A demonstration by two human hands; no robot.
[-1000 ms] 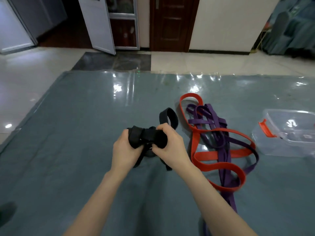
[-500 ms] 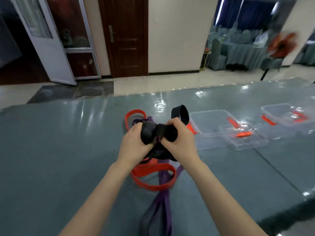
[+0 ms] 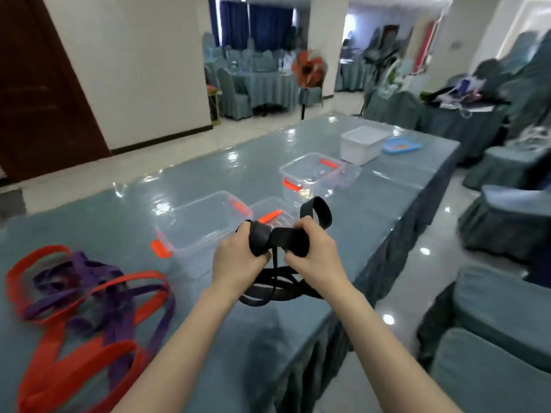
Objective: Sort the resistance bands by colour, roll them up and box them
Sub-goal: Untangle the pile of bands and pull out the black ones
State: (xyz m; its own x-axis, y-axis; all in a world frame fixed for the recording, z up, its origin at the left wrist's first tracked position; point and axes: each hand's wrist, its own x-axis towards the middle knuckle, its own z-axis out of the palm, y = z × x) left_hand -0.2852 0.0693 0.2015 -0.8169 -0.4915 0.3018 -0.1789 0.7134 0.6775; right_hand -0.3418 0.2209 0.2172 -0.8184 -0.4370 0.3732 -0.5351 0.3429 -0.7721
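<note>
While the flat black rubber resistance band (image 3: 275,244) is held above the bench (image 3: 104,222), its rolled middle is gripped by the curled fingers of the left hand (image 3: 238,259) and the right hand (image 3: 313,253); one loop stands up past the right hand and slack loops hang below. It is judged light, limp and springy, likely to unroll unless the coil itself is pinched. Just beyond, a clear plastic box with orange clips (image 3: 196,225) is seen; orange and purple bands (image 3: 89,296) are left tangled well apart.

Glossy grey worktop (image 3: 125,213) carries tangled orange bands (image 3: 74,365) and purple bands (image 3: 98,281), clear boxes (image 3: 202,222), a white tub (image 3: 362,143).
</note>
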